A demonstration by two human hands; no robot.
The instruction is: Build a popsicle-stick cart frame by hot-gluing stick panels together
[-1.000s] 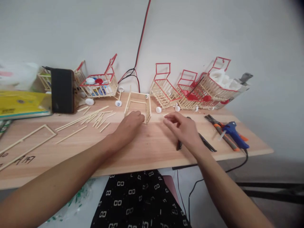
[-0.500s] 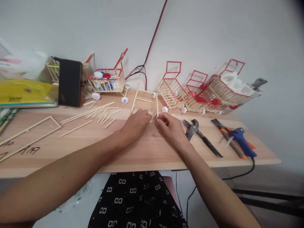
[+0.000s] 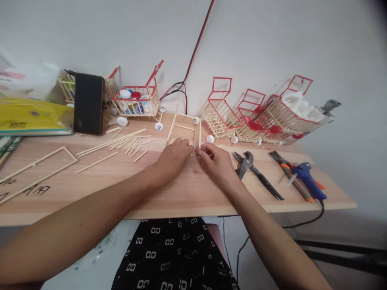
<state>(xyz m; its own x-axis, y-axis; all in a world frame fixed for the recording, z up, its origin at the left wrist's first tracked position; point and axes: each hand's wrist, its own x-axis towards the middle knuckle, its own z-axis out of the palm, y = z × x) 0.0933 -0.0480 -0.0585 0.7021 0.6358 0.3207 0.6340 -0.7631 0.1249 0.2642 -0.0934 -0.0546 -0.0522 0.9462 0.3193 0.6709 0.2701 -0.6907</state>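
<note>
A small frame of thin wooden sticks stands on the table in front of me, with slats along its right side. My left hand is closed at the frame's near edge, its fingertips hidden behind the knuckles. My right hand pinches the near right corner of the same frame, thumb and forefinger together. The fingertips of both hands are close together there. Whether a separate small stick is between my right fingers I cannot tell.
Loose sticks and a long stick frame lie left. Miniature stick carts line the wall, near a phone. Right are black-handled pliers, orange-handled pliers and a blue glue gun with its cable.
Almost nothing differs. Both hands stay at the same corner of the stick frame, with only a slight shift of the right fingers.
</note>
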